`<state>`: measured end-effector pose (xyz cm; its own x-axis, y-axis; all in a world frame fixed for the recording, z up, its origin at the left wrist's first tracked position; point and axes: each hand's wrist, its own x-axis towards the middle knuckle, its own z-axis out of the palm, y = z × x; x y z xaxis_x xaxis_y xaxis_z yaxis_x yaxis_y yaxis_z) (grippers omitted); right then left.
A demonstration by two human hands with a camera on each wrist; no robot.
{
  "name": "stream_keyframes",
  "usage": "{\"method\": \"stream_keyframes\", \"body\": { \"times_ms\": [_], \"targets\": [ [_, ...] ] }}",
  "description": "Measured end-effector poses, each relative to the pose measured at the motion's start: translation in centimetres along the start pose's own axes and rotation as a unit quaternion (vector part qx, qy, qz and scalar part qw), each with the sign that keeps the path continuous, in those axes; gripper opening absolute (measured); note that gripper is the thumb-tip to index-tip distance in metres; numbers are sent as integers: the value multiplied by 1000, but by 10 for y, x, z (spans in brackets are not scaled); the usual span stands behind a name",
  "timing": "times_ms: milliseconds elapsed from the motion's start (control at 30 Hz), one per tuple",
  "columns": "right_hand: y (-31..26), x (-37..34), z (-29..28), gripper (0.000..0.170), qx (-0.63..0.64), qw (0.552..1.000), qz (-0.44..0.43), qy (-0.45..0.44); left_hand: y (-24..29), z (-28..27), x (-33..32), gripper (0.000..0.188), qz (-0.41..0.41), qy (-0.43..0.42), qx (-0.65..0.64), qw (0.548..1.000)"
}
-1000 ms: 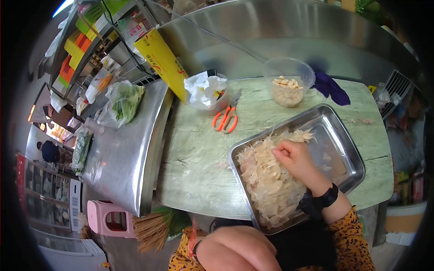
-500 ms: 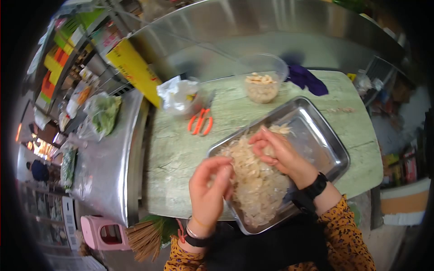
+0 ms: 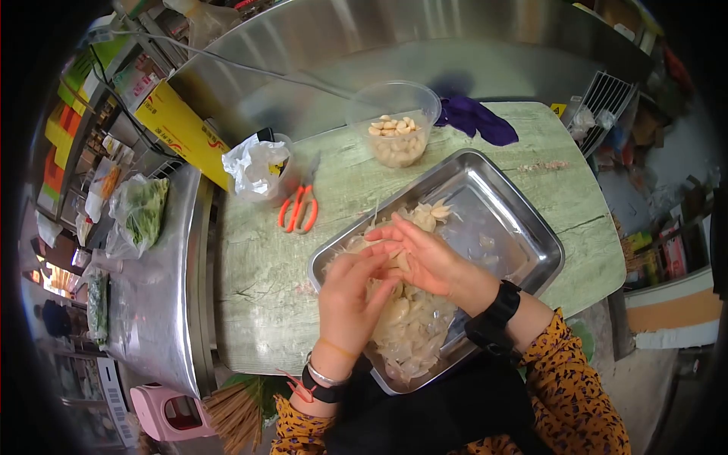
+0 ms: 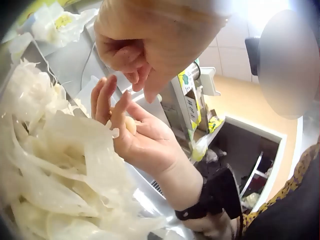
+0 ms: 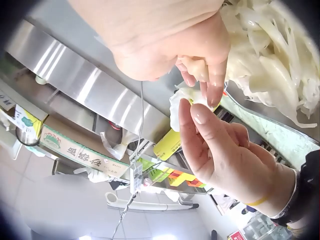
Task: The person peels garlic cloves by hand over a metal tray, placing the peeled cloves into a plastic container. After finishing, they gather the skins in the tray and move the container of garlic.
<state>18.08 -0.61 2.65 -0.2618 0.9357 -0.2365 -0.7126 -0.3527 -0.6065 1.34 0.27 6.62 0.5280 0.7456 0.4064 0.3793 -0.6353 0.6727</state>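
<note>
A steel tray (image 3: 523, 227) holds a wet heap of pale garlic skins (image 3: 413, 337), with a few unpeeled-looking cloves at its far edge. My right hand (image 3: 428, 262), palm turned up over the heap, holds a peeled garlic clove (image 5: 195, 68) in its curled fingers; the clove (image 4: 131, 125) also shows in the left wrist view. Close beside those fingers is my left hand (image 3: 345, 303), thumb and forefinger loosely bent with nothing visible between them. Beyond the tray stands a clear plastic bowl (image 3: 364, 114) with peeled garlic cloves (image 3: 396, 129).
Orange-handled scissors (image 3: 297, 212) lie left of the tray, near a tub (image 3: 284, 178) with crumpled white plastic. A purple cloth (image 3: 481, 121) rests by the bowl. A long yellow box (image 3: 178, 133) leans at the back left; bagged greens (image 3: 144, 220) sit on the steel counter (image 3: 155, 303).
My left hand has come up from my lap and across to my right hand, which has opened its palm upward over the heap. The head view has shifted to the right.
</note>
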Motion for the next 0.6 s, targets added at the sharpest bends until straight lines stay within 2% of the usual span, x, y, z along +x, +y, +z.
{"method": "stream_keyframes", "body": {
  "times_ms": [100, 200, 300, 433, 467, 500, 533, 600],
  "targets": [
    [3, 0, 0, 54, -9, 1000, 8, -8, 1, 7, 3, 31, 30, -21, 32, 999],
    [4, -3, 9, 54, -36, 999, -7, 4, 2, 11, 4, 32, 7, -41, 55, 998],
    [9, 0, 3, 54, -18, 999, -15, -45, 4, 11, 6, 31, 6, -32, 60, 998],
    [6, -1, 3, 50, -9, 998, -6, -57, -5, 9, 1, 25, -12, -7, 9, 1000],
    [6, -4, 9, 48, -21, 999, -12, -25, -12, 10, -2, 22, -72, 9, -145, 987],
    [5, -5, 14, 46, -33, 999, -17, 6, -15, 9, -5, 20, -130, 26, -296, 946],
    [5, -4, 14, 46, -33, 999, -17, 0, -16, 3, -7, 20, -128, 30, -291, 948],
    [3, -8, 9, 43, -133, 989, -69, 19, -17, -8, -13, 20, -287, 30, -448, 846]
  ]
}}
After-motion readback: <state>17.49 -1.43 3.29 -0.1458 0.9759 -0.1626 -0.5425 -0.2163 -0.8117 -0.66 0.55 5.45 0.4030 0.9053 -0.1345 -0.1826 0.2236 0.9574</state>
